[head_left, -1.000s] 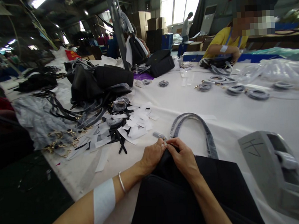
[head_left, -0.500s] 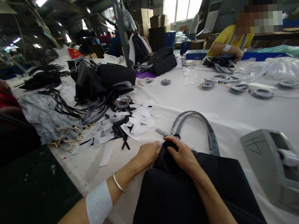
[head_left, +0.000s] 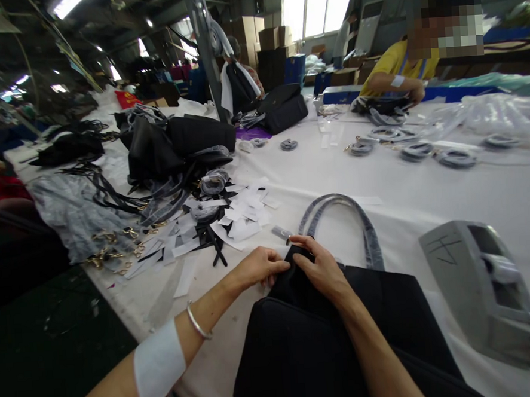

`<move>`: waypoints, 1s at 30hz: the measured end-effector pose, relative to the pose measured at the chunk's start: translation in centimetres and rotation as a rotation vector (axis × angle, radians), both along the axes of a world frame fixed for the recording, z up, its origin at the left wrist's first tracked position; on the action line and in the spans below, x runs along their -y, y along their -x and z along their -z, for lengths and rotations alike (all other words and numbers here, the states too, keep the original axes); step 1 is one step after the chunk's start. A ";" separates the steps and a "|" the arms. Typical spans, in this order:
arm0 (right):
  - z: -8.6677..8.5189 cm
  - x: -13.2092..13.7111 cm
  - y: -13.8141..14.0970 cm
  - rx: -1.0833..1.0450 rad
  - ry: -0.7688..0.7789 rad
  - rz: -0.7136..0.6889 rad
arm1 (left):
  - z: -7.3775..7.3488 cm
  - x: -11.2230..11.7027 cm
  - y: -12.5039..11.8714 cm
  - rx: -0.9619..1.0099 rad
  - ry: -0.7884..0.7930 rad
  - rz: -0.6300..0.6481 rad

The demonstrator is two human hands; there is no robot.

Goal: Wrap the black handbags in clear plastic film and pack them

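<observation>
A black handbag [head_left: 297, 358] lies on the white-covered table in front of me. Its looped handles [head_left: 332, 201], wrapped in clear plastic, stretch away from me on the tabletop. My left hand [head_left: 262, 266] pinches the bag's upper left edge between thumb and fingers. Close beside it, my right hand [head_left: 318, 267] grips the same edge, thumb on the near side and fingers curled over the top. A small plastic-wrapped tag [head_left: 280, 232] sits just beyond my fingertips. The fingertips partly hide the edge.
A grey tape dispenser [head_left: 472, 287] stands at the right. Paper scraps [head_left: 243, 218], metal clasps [head_left: 111, 253] and black bags [head_left: 176, 138] are heaped at the left. Coiled straps [head_left: 417, 151] lie farther back, where a person in a yellow top [head_left: 387, 65] handles a dark item.
My left hand has shifted slightly along the bag's edge, and its fingers have changed from a closed fist to a pinch. The right hand stays on the edge. The view has turned slightly.
</observation>
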State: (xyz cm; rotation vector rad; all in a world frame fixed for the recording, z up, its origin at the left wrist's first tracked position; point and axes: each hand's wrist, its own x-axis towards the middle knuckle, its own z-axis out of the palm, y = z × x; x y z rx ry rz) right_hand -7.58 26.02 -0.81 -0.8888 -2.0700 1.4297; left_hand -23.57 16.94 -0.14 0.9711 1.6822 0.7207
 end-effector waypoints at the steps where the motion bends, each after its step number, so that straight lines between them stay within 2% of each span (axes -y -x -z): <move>1: 0.1 0.0 0.1 0.000 -0.024 -0.004 | 0.2 -0.3 0.1 0.001 0.004 0.022; 4: 0.4 0.2 0.2 -0.033 -0.175 0.015 | 0.4 -0.6 0.0 -0.139 0.001 0.023; 8: 0.4 0.6 -0.3 -0.160 -0.446 0.148 | 0.6 0.2 -1.3 -0.393 -0.083 -0.124; 10: 0.3 0.8 -0.6 -0.182 -0.504 0.123 | 0.7 0.8 -1.8 -0.481 -0.127 -0.167; 14: 0.2 0.9 -0.5 -0.127 -0.497 0.037 | 0.9 1.3 -2.0 -0.643 -0.280 -0.159; 16: 0.3 0.9 -0.3 -0.105 -0.491 0.077 | 0.9 1.3 -1.7 -0.578 -0.304 -0.183; 18: 0.4 0.8 -0.2 -0.110 -0.491 0.118 | 0.7 1.4 -1.4 -0.443 -0.263 -0.229; 21: 0.5 0.7 -0.2 -0.147 -0.488 0.148 | -0.3 1.6 -1.7 -0.362 -0.242 -0.264; 26: 0.1 0.9 -0.3 -0.190 -0.473 0.178 | -1.9 1.8 -3.3 -0.552 -0.451 -0.218; 28: -0.1 1.1 -0.3 -0.210 -0.468 0.176 | -1.6 1.2 -3.3 -0.557 -0.461 -0.166; 30: -0.2 1.2 -0.2 -0.200 -0.458 0.134 | -0.6 0.2 -2.8 -0.509 -0.369 -0.112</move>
